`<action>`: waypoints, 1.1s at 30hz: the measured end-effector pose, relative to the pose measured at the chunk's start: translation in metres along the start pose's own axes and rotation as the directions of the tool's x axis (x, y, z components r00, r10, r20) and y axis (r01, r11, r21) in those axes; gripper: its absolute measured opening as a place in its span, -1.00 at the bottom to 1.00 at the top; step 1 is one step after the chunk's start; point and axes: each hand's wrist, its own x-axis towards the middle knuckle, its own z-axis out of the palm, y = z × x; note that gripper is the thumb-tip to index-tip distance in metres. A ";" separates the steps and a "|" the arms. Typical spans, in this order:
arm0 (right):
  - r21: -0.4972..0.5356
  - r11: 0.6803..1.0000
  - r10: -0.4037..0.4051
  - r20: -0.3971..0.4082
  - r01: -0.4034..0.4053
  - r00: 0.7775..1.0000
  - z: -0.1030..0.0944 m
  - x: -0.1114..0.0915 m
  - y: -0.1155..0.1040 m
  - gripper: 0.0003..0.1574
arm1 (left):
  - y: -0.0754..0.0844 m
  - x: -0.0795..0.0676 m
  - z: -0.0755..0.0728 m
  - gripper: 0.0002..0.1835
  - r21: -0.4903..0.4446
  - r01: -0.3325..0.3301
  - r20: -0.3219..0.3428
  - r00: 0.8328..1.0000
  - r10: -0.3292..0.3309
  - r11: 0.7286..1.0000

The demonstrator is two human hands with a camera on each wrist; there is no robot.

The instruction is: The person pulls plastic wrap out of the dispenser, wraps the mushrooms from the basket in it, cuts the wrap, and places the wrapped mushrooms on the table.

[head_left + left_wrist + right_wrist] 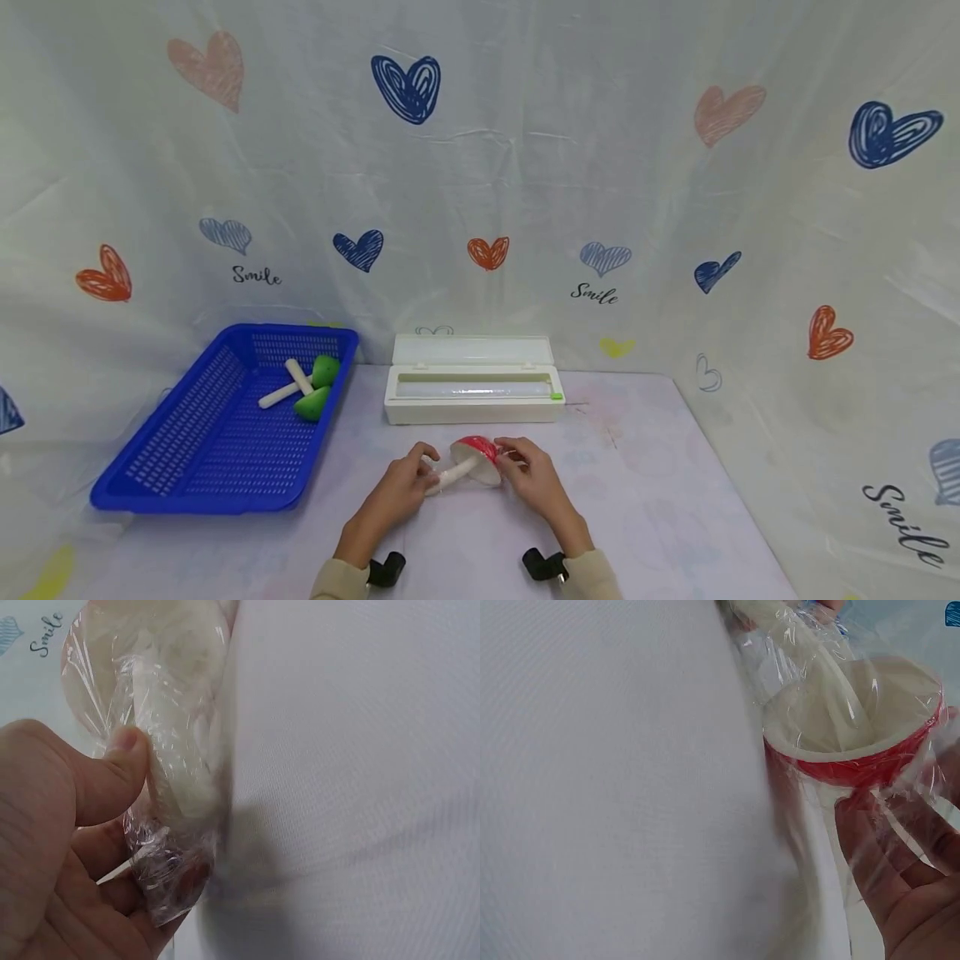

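A toy mushroom (481,445) with a red cap and white stem lies on its side above the table, cap to the right. Clear plastic wrap (176,862) covers it, crumpled around the stem's end. My left hand (397,490) grips the wrapped stem (169,742) between thumb and fingers. On the other side, my right hand (536,479) holds the red cap (855,771) by its rounded outside, with loose film stretched over the fingers. Behind the mushroom stands a white wrap dispenser (472,412), its lid (472,350) raised and a film roll inside.
At the left sits a blue plastic basket (202,467) holding green-capped toy mushrooms (311,406) with white stems. A green slider (557,397) is at the dispenser's right end. A white curtain (480,167) printed with hearts hangs behind the table (660,500).
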 end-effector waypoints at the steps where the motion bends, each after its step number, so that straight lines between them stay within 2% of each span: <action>1: -0.006 1.000 -0.006 -0.019 0.006 1.000 0.002 0.000 0.001 -0.70 | -0.001 0.000 0.001 -0.78 0.005 -0.011 -0.007 1.000 0.011 1.000; 4: -0.024 0.999 -0.044 -0.090 0.042 0.995 0.006 0.002 0.005 -0.77 | -0.002 -0.001 0.001 -0.74 0.031 -0.050 -0.015 0.999 0.050 0.998; 8: -0.014 0.998 -0.066 -0.153 0.064 0.986 0.010 0.006 0.007 -0.84 | -0.001 -0.001 0.001 -0.54 0.043 -0.042 -0.004 0.999 0.042 0.998; 12: 0.032 0.999 -0.025 -0.179 0.031 0.984 0.015 0.010 0.007 -0.91 | -0.001 0.000 0.001 -0.50 0.085 -0.054 -0.030 0.998 0.057 0.995; 15: 0.068 0.998 0.015 -0.208 -0.001 0.978 0.018 0.012 0.005 -0.90 | 0.000 0.000 0.001 -0.49 0.067 -0.027 -0.052 0.998 0.031 0.997; 19: 0.077 0.996 0.051 -0.235 -0.034 0.971 0.019 0.011 0.005 -0.92 | -0.001 -0.002 0.001 -0.57 0.022 0.017 -0.066 0.998 -0.015 1.000; 23: 0.088 0.996 0.020 -0.184 -0.004 0.983 0.019 0.008 0.007 -0.81 | -0.004 -0.004 0.002 -0.76 0.082 -0.016 -0.110 0.994 0.025 0.997; 26: 0.095 0.995 -0.022 -0.156 0.037 0.988 0.021 0.006 0.009 -0.69 | -0.006 -0.005 0.004 -0.79 0.143 -0.038 -0.154 0.986 0.060 0.989; 29: 0.101 0.994 -0.030 -0.187 0.049 0.982 0.025 0.006 0.010 -0.75 | -0.008 -0.005 0.006 -0.77 0.166 -0.045 -0.181 0.981 0.075 0.985; 33: 0.094 0.996 0.017 -0.280 0.010 0.960 0.027 0.012 0.007 -0.89 | -0.007 -0.001 0.009 -0.73 0.098 -0.019 -0.191 0.981 0.037 0.995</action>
